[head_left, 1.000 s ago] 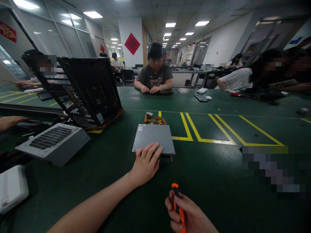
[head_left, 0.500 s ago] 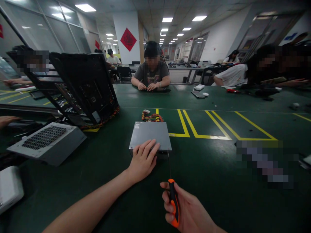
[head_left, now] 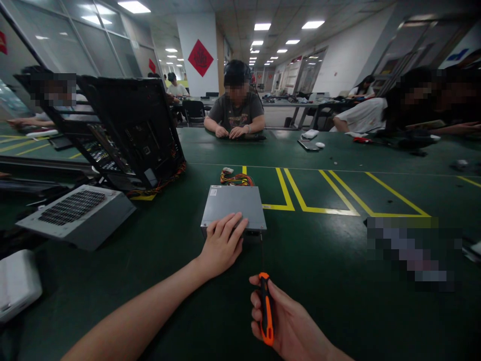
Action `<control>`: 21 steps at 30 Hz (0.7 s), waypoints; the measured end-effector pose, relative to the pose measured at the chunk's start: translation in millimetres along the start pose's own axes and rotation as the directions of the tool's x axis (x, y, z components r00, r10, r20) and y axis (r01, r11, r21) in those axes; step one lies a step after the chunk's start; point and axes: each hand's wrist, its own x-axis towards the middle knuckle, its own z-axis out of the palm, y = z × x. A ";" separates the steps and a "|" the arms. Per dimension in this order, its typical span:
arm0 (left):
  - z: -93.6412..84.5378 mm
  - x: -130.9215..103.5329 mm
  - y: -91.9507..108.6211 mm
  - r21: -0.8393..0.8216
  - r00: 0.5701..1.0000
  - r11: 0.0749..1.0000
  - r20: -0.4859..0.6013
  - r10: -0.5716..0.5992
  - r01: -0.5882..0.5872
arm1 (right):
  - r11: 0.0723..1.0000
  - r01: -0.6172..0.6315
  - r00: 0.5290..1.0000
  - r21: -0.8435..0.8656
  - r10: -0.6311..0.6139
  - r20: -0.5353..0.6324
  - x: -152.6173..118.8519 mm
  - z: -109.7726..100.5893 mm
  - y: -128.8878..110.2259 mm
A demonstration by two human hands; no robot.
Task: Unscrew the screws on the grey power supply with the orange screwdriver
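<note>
Screwdriver (head_left: 266, 307) in my right hand (head_left: 289, 326), orange-and-black handle gripped in a closed fist, thin shaft running away from me to the near right corner of a grey metal box (head_left: 233, 206); whether the tip touches the box I cannot tell. My left hand (head_left: 222, 245) lies flat on the box's near edge, fingers (head_left: 232, 225) spread over the lid, holding nothing. The box sits on the green counter (head_left: 323, 260) straight ahead of me, a small white label at its far left corner. A bundle of coloured wires (head_left: 236, 178) lies just beyond its far side, beside yellow lines (head_left: 311, 195) painted on the counter.

To the left, an open black computer case (head_left: 131, 135) stands tilted, with orange and black cables trailing at its foot. Nearer, a grey vented unit (head_left: 77, 214) lies on the counter, and a white object (head_left: 17, 283) rests at the near left edge.

Across the counter, a person in a grey shirt (head_left: 235, 113) sits with both hands together on the surface. A phone (head_left: 307, 145) and small white items lie to that person's right in the scene. More people sit at the far right and far left, and others farther back under ceiling lights. A red diamond sign (head_left: 200, 57) hangs on a white pillar behind.
</note>
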 end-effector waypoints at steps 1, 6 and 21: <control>0.1 -0.1 0.2 -0.001 1.000 1.000 0.004 -0.003 0.003 | 1.000 -0.003 1.000 0.013 0.003 0.010 0.3 -0.5 -0.1; 0.8 -0.6 1.2 -0.002 1.000 1.000 0.003 -0.017 0.017 | 0.999 -0.015 0.999 0.049 0.013 0.042 -0.2 -0.7 -0.5; 0.0 -0.5 0.6 0.003 1.000 1.000 -0.003 0.000 0.000 | 1.000 -0.012 1.000 0.000 0.012 0.027 0.6 -0.6 0.8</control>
